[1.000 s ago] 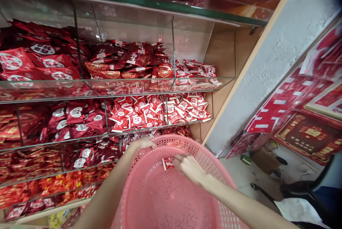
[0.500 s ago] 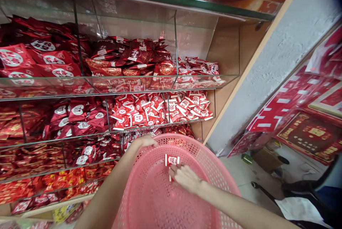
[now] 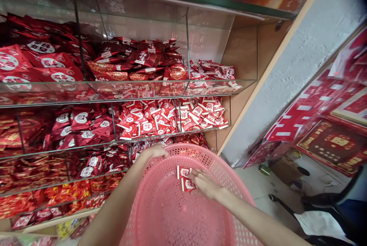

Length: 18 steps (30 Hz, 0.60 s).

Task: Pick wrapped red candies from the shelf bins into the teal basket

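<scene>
A pink plastic basket (image 3: 160, 215) with holes in its wall stands in front of me. My left hand (image 3: 156, 152) is closed over its far-left rim. Inside lie two small red-and-white packets, the upper packet (image 3: 183, 172) partly overlapping the lower packet (image 3: 188, 185). My right hand (image 3: 205, 184) is inside the basket at the right edge of the packets, its fingers loosely bent and slightly apart. I see nothing gripped in it, though its fingertips partly cover the packets' edges.
Glass shelves (image 3: 137, 100) with dividers hold many red packets, with similar red-and-white packets (image 3: 200, 114) just beyond the basket. A grey wall (image 3: 275, 85) stands to the right. Red decorations (image 3: 298, 112) and a black chair part (image 3: 327, 202) are farther right.
My right hand has drawn back a little to the right, uncovering the lower packet beside the upper one. My left hand has stayed on the rim.
</scene>
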### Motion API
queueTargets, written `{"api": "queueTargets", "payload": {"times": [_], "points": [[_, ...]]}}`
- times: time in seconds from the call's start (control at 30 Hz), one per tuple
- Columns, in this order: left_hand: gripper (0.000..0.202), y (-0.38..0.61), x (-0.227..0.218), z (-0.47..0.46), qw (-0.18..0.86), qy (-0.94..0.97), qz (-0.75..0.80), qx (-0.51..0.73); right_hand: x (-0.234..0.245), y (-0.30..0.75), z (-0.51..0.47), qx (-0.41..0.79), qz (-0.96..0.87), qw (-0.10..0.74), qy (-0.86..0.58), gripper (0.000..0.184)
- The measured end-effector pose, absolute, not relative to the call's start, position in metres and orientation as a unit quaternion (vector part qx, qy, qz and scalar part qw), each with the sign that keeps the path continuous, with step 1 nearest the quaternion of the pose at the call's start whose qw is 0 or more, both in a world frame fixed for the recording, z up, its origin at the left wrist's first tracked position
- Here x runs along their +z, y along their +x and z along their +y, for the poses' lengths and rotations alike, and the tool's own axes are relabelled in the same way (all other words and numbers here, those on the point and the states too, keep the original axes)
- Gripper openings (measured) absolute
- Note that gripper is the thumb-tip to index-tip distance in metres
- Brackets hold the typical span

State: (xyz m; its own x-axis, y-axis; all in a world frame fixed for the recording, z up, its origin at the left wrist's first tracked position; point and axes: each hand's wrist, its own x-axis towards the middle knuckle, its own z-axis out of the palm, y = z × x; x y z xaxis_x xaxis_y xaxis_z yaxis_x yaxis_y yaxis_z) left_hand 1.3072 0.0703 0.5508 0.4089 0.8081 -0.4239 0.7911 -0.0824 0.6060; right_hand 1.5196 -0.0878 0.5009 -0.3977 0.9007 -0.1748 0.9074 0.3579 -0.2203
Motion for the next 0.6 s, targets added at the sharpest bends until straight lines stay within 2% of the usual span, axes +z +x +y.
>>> {"api": "queueTargets", "payload": {"times": [0.13, 0.3, 0.6], "points": [[0.027, 1.309, 0.55, 0.072, 0.39, 0.735, 0.553, -0.037, 0.5, 1.52, -0.088, -0.142, 0.824, 0.016, 0.548, 0.038], [0.027, 1.312, 0.549, 0.074, 0.386, 0.743, 0.542, -0.066, 0.501, 1.517, -0.092, -0.14, 0.822, -0.024, 0.552, 0.033], [0.023, 1.314, 0.55, 0.074, 0.382, 0.752, 0.532, -0.079, 0.499, 1.505, -0.084, -0.195, 0.816, -0.043, 0.542, 0.042]]}}
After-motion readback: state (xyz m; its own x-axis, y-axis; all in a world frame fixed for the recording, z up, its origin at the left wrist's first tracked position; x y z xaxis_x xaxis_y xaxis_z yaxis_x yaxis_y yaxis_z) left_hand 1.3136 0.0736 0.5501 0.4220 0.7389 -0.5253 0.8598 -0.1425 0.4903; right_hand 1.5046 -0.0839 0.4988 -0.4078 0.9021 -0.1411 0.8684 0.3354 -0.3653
